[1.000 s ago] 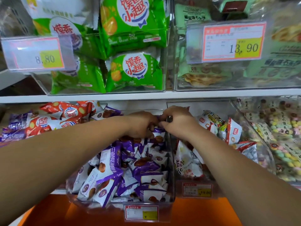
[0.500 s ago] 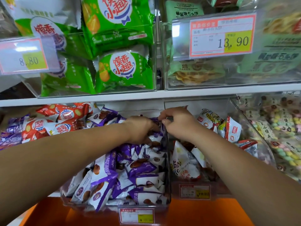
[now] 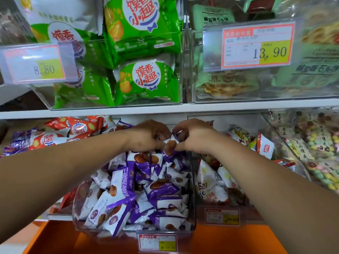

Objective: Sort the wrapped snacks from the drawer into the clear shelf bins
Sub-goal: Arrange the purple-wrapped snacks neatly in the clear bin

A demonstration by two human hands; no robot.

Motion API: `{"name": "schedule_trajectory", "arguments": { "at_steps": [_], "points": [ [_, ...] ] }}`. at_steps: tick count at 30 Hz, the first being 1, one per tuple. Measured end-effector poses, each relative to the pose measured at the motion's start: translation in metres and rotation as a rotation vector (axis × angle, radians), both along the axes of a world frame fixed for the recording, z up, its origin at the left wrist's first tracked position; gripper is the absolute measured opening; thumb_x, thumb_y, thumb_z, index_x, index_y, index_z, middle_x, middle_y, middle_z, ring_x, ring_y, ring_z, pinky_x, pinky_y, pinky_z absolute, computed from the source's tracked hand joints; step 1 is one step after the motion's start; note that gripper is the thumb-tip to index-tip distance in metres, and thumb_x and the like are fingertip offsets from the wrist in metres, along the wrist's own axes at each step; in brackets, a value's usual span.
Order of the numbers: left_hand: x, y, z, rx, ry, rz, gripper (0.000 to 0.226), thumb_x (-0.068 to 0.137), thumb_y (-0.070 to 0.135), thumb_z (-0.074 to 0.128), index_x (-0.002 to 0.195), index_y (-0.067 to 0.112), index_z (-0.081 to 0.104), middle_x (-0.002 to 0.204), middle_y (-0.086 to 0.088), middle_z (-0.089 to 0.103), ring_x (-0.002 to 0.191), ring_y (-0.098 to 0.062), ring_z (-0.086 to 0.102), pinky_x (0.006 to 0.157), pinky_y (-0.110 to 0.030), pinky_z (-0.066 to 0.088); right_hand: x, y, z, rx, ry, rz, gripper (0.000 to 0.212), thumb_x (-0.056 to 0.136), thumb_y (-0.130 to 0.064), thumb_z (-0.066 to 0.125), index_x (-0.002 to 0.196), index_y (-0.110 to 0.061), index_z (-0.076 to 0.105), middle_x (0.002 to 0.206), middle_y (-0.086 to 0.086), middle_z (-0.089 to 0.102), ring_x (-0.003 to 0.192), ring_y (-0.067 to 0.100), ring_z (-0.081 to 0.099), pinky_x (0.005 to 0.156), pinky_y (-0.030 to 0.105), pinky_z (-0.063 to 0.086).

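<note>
A clear shelf bin (image 3: 191, 208) in the middle of the lower shelf is heaped with several purple-and-white wrapped snacks (image 3: 128, 191). Both my hands reach over the back of that heap. My left hand (image 3: 148, 136) and my right hand (image 3: 192, 136) meet there, fingers curled, and pinch one purple-and-white snack packet (image 3: 172, 143) between them, just above the pile. My fingertips are partly hidden behind the packet.
To the right stands a clear bin of white-and-red packets (image 3: 211, 182), then a bin of pastel candy bags (image 3: 319, 147). Orange and purple packets (image 3: 73, 127) fill the left bin. Green bags (image 3: 145, 83) sit on the upper shelf behind price tags (image 3: 256, 46). An orange surface (image 3: 60, 241) lies below.
My hands stayed at the back of the purple bin and drew closer together on one packet, which now shows between them. The camera view shifted a little.
</note>
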State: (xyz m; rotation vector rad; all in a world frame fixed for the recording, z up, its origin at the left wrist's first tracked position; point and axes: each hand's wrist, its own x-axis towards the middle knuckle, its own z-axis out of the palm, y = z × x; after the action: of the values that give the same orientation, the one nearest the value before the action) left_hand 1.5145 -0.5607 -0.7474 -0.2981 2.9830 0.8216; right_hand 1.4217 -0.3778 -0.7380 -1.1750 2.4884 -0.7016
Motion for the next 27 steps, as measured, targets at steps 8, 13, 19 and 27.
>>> {"name": "schedule_trajectory", "arguments": {
  "at_steps": [8,13,19,27],
  "points": [
    [-0.001,-0.006,0.006,0.072,-0.043,0.017,0.024,0.093,0.012,0.073,0.107,0.032,0.072,0.1,0.01,0.074,0.074,0.004,0.067,0.062,-0.011,0.052,-0.004,-0.006,-0.004,0.054,0.054,0.007,0.037,0.078,-0.04,0.082,0.107,-0.039,0.06,0.102,-0.009,0.063,0.093,0.016,0.062,0.075,0.029,0.051],
    [-0.003,-0.008,0.006,0.09,-0.156,0.03,0.034,0.092,0.003,0.071,0.123,0.018,0.07,0.104,0.008,0.074,0.083,-0.01,0.072,0.063,-0.016,0.056,-0.002,-0.011,-0.006,0.213,0.153,0.053,0.036,0.081,-0.039,0.074,0.105,-0.038,0.047,0.094,-0.009,0.059,0.092,0.021,0.06,0.084,0.035,0.049],
    [0.003,-0.008,0.0,-0.052,-0.137,-0.072,0.026,0.088,0.033,0.08,0.112,0.027,0.075,0.095,0.019,0.07,0.075,0.012,0.061,0.063,-0.003,0.043,0.005,-0.011,0.002,0.259,0.222,0.174,0.039,0.081,-0.044,0.074,0.118,-0.049,0.061,0.097,-0.016,0.057,0.093,0.016,0.061,0.072,0.029,0.048],
    [-0.003,0.01,-0.005,-0.086,-0.154,-0.207,0.009,0.088,0.026,0.08,0.085,0.032,0.074,0.084,0.011,0.073,0.072,-0.003,0.064,0.072,-0.025,0.053,0.02,-0.024,0.007,0.471,0.342,0.092,0.016,0.083,-0.038,0.076,0.089,-0.026,0.068,0.089,-0.003,0.065,0.079,0.019,0.063,0.069,0.029,0.049]
  ]
}}
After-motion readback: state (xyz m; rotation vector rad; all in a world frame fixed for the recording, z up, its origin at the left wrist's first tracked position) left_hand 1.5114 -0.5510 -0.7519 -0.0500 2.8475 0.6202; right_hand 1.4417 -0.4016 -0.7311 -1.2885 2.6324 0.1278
